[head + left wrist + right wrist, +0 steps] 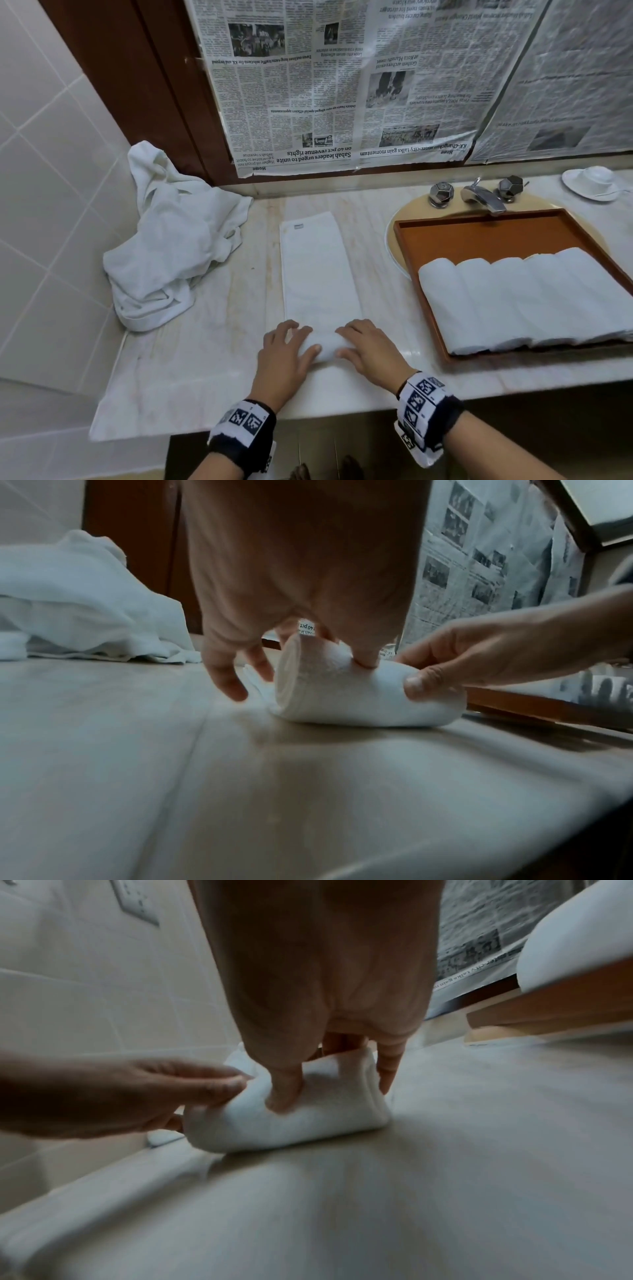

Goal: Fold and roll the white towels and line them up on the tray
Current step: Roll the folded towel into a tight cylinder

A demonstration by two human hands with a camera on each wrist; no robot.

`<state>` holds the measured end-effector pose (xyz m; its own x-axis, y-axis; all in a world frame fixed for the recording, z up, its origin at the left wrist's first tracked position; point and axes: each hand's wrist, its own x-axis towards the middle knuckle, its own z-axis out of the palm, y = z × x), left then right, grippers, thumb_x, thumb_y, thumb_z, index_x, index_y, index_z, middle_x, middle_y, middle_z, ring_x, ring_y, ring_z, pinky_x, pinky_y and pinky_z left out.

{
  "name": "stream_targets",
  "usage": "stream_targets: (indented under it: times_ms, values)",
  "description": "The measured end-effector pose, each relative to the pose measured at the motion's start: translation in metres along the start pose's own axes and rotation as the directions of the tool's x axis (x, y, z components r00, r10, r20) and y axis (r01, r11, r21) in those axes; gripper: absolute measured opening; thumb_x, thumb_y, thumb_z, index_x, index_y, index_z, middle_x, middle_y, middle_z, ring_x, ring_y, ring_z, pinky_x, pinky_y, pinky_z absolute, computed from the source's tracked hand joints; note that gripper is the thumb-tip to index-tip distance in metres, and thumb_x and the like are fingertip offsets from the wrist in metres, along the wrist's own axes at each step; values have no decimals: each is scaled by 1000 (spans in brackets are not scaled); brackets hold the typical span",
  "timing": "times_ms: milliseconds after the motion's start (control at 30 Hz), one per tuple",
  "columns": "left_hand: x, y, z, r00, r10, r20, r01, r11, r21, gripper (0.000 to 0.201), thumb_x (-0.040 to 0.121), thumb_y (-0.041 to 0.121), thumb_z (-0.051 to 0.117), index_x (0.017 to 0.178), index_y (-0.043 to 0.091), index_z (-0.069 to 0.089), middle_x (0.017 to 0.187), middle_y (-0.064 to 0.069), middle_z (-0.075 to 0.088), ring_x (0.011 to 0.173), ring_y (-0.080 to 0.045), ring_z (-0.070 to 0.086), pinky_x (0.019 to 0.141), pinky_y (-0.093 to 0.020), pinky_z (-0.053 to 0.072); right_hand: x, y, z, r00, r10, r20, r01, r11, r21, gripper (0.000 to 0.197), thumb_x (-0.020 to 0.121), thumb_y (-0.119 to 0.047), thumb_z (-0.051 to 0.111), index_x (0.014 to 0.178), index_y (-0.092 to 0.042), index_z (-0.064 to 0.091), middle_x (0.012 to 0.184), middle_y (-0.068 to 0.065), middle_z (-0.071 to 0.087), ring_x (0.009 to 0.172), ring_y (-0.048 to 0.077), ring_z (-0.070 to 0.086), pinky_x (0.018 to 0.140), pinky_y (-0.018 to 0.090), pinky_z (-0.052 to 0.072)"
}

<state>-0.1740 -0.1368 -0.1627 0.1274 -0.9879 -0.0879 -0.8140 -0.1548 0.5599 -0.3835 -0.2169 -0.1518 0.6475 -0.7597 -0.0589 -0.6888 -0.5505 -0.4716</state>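
A crumpled heap of loose white towels lies at the far left of the pale marble table, against the tiled wall. To its right, a long folded white towel strip lies flat on the table, running away from the person, with its near end wound into a short thick roll. The left hand curls over the roll's left end, thumb pressed into the near side and fingers over the top. The right hand grips the right end the same way, thumb dug into the cloth, fingers draped behind. Both wrists wear black-and-white patterned bands. Further right, a rectangular brown wooden tray sits over the basin below the chrome tap, holding five rolled white towels side by side, touching.
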Motion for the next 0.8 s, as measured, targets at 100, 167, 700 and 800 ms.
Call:
stream_targets:
  times_ms: [100, 167, 700, 800]
  values:
    - [-6, -4, 4, 995, 98, 0, -97, 988, 116, 65, 88, 73, 39, 145, 42, 40, 145, 14, 38, 130, -15, 37, 95, -37, 42, 8, 2, -6, 995, 53, 80, -58, 996, 72, 44, 98, -42, 55, 136, -18, 54, 127, 1, 56, 120, 20, 46, 99, 30, 36]
    - [-9, -11, 4, 992, 122, 23, -124, 983, 137, 66, 88, 71, 42, 148, 45, 35, 145, 15, 40, 131, -14, 38, 96, -36, 41, 11, 3, -9, 989, 97, 114, -115, 980, 165, 43, 98, -42, 56, 134, -18, 56, 126, 1, 59, 119, 20, 48, 96, 24, 33]
    - [-9, 0, -4, 994, 49, 97, -70, 972, 225, 79, 77, 79, 48, 147, 45, 35, 148, 17, 34, 134, -18, 32, 100, -42, 37, 2, -7, -6, 975, 129, 181, -124, 992, -36, 74, 86, -74, 44, 141, -25, 48, 131, -1, 52, 120, 20, 45, 100, 35, 38]
    - [-9, 2, -3, 992, 99, 72, -114, 963, 246, 70, 78, 68, 53, 142, 42, 43, 142, 14, 44, 129, -22, 42, 96, -43, 37, 12, -8, -19, 951, 137, 276, -178, 975, 131, 54, 90, -58, 59, 130, -22, 59, 123, 2, 57, 114, 18, 49, 99, 33, 39]
